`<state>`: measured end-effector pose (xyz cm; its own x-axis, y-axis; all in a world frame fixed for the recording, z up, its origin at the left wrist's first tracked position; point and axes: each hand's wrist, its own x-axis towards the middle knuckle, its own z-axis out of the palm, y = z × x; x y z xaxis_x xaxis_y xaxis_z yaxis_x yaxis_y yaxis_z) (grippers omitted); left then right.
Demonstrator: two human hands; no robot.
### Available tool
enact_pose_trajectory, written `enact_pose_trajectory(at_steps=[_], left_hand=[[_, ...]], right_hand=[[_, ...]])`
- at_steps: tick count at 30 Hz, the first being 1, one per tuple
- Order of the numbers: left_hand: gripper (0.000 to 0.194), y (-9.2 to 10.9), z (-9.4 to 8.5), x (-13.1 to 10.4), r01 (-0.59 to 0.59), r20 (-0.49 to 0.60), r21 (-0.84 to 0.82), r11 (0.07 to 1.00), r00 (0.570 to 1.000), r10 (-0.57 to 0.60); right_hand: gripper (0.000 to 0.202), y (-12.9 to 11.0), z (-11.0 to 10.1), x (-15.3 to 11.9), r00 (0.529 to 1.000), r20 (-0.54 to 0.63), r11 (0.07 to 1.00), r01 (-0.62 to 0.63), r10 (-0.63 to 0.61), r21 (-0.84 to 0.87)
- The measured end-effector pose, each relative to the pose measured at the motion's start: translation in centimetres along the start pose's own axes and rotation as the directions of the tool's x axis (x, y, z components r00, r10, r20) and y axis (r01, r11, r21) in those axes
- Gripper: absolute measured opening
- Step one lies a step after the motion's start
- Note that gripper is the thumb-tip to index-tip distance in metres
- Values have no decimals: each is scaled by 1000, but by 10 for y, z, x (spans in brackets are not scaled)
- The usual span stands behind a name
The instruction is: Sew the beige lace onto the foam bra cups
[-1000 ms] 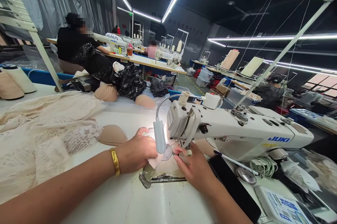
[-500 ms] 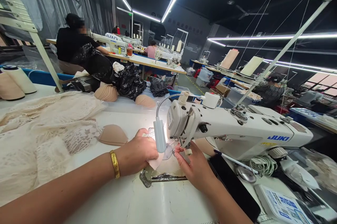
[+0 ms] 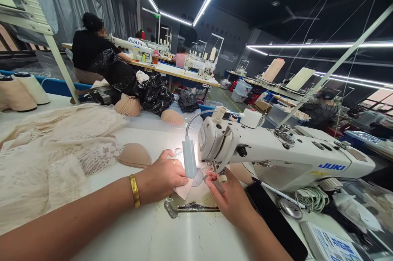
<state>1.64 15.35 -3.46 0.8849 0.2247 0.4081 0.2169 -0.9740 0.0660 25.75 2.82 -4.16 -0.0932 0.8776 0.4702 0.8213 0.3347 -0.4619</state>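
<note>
My left hand (image 3: 168,177), with a gold bracelet at the wrist, is closed on a pale pink fabric piece (image 3: 184,190) left of the needle area. The white JUKI sewing machine (image 3: 276,150) stands over the work, its grey lamp (image 3: 190,160) shining down and covering part of the fabric. Behind the needle area, my right hand (image 3: 229,193) has its fingers pinched together close to the presser foot; what they hold is hidden by the machine's head. A small greyish round piece (image 3: 198,177) shows between the two hands.
Cream lace fabric (image 3: 61,158) spreads over the left of the table, beside a beige bra cup (image 3: 134,155). On the right lie a black phone (image 3: 273,220), a white box (image 3: 328,242) and coiled cord (image 3: 311,197). Black plastic bags (image 3: 156,95) and thread cones (image 3: 30,89) stand behind.
The view has turned slightly left, so everything sits a little farther right. Both hands keep nearly the same place at the machine, the left still holding the pink fabric.
</note>
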Motion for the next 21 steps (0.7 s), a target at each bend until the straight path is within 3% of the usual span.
enact_pose_trajectory(at_steps=[3,8,15,21], left_hand=[[30,3,-8,2,-75,31,23,997,997,75],[17,8,-6,0,-88,10,84,993,996,88],[21,23,-5,-6,-141,-29,89,986,989,144],[20,30,2,-9,-134,-26,102,986,990,137]], right_hand=[[19,0,-1,-1,999,33,1000,6,-6,-16],[18,0,-2,-2,993,119,998,31,-25,-46],[20,-8,-1,-4,933,309,983,170,-183,69],[19,-10,3,-3,920,365,990,138,-142,37]])
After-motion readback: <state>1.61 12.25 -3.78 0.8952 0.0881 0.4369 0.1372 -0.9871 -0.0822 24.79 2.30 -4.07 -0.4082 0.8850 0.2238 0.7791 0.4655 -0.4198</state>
